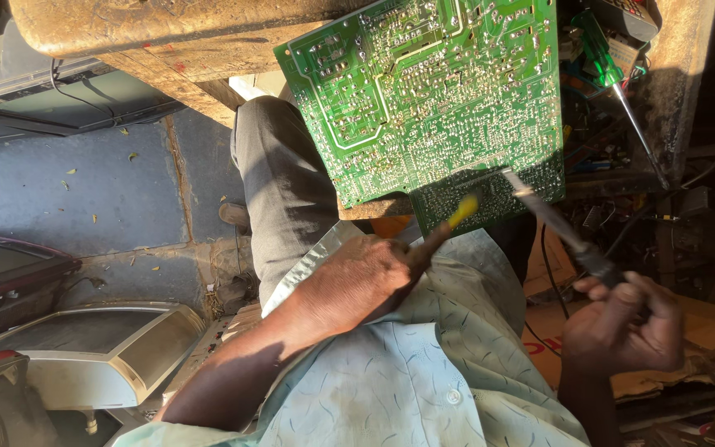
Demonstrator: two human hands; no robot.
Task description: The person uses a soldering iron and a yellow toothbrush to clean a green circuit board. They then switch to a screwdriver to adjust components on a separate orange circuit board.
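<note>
A large green circuit board (pixel 424 91) lies solder side up on a worn wooden bench (pixel 167 33), its lower edge hanging over my lap. My left hand (pixel 357 281) grips a thin tool with a yellow tip (pixel 463 210) that touches the board's lower edge. My right hand (pixel 622 327) holds a soldering iron (pixel 556 223) by its dark handle. The iron's metal tip rests at the board's lower right corner, close to the yellow tip.
A green-handled screwdriver (pixel 614 74) lies among tangled parts and wires at the right of the bench. Old television sets (pixel 93 348) stand on the grey floor at the left. My grey-trousered leg (pixel 283 182) and light patterned shirt fill the middle.
</note>
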